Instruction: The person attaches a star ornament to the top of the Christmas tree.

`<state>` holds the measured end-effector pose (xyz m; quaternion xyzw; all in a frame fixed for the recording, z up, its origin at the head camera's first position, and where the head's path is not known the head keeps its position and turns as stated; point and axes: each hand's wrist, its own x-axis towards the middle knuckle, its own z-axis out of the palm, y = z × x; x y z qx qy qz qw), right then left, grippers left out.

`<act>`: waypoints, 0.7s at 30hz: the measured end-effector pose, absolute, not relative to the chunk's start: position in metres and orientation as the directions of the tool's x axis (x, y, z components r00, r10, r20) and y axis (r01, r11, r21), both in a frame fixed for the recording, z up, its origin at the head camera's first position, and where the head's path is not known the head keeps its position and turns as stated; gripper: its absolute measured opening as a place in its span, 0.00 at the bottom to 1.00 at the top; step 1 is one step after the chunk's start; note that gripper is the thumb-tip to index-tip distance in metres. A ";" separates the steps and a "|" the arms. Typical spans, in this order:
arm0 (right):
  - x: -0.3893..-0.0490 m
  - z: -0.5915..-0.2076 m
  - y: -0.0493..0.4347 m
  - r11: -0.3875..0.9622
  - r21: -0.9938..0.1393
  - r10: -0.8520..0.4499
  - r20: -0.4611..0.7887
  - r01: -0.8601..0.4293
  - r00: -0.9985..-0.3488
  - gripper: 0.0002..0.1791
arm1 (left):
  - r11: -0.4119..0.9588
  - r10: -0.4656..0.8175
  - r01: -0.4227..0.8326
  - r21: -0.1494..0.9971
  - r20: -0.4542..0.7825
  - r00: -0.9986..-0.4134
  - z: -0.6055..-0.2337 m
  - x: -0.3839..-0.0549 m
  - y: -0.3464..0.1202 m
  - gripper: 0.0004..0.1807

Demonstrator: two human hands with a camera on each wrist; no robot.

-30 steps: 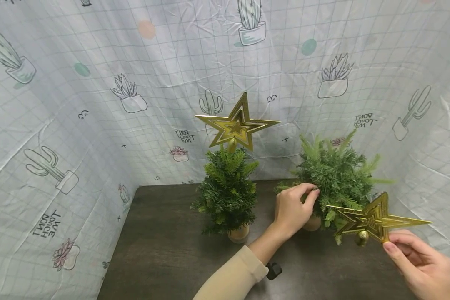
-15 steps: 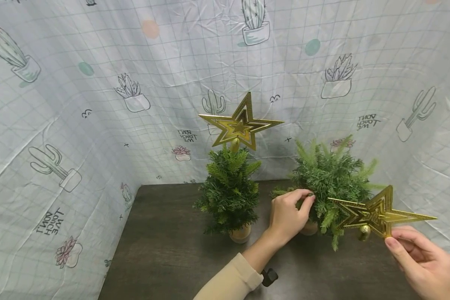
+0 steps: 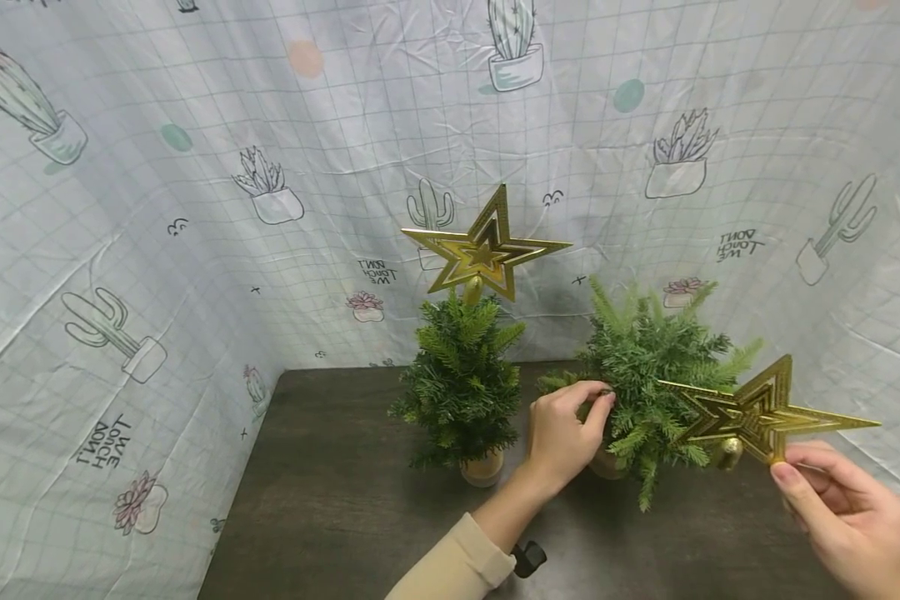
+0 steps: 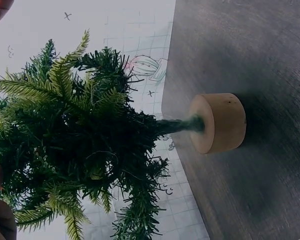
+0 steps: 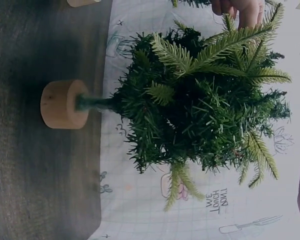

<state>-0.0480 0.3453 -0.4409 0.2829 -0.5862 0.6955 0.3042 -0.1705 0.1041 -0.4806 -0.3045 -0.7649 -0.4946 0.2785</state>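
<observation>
In the head view, my left hand (image 3: 570, 433) pinches a branch at the left side of the right-hand small artificial Christmas tree (image 3: 648, 354), thumb and index meeting on it. That tree stands on a round wooden base (image 4: 227, 122), which the left wrist view shows resting on the table. My right hand (image 3: 851, 504) grips a gold star tree topper (image 3: 768, 417) by one lower point. The star hangs in front of the tree's right side, its small socket facing down. A second small Christmas tree (image 3: 461, 383) stands left of my left hand, with another gold star (image 3: 483, 254) on top.
A dark wood table (image 3: 330, 467) carries both trees. A white curtain (image 3: 330, 100) printed with cacti hangs behind it and along both sides. A small black object (image 3: 528, 558) shows beside my left sleeve (image 3: 457, 562).
My left hand has moved left and a little toward me, and the right tree has shifted left with it. The star in my right hand has risen slightly.
</observation>
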 end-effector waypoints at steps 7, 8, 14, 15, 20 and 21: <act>-0.050 -0.441 0.348 -0.097 -0.693 0.135 0.702 -0.715 -0.699 0.07 | 0.309 0.193 0.729 0.611 0.710 -0.677 -0.482 -0.169 0.100 0.09; -0.050 -0.441 0.348 -0.096 -0.698 0.140 0.697 -0.710 -0.704 0.07 | 0.318 0.192 0.731 0.604 0.714 -0.673 -0.482 -0.169 0.100 0.09; -0.053 -0.438 0.348 -0.048 -0.738 0.185 0.656 -0.673 -0.732 0.08 | 0.317 0.189 0.724 0.613 0.707 -0.682 -0.484 -0.168 0.097 0.08; -0.054 -0.438 0.348 -0.035 -0.746 0.195 0.647 -0.665 -0.737 0.09 | 0.308 0.190 0.719 0.623 0.700 -0.688 -0.484 -0.168 0.097 0.08; -0.058 -0.435 0.349 -0.016 -0.783 0.240 0.601 -0.622 -0.763 0.09 | 0.297 0.192 0.707 0.643 0.685 -0.703 -0.485 -0.167 0.095 0.09; -0.060 -0.434 0.350 -0.028 -0.784 0.246 0.596 -0.620 -0.765 0.09 | 0.296 0.191 0.706 0.644 0.684 -0.704 -0.485 -0.167 0.095 0.09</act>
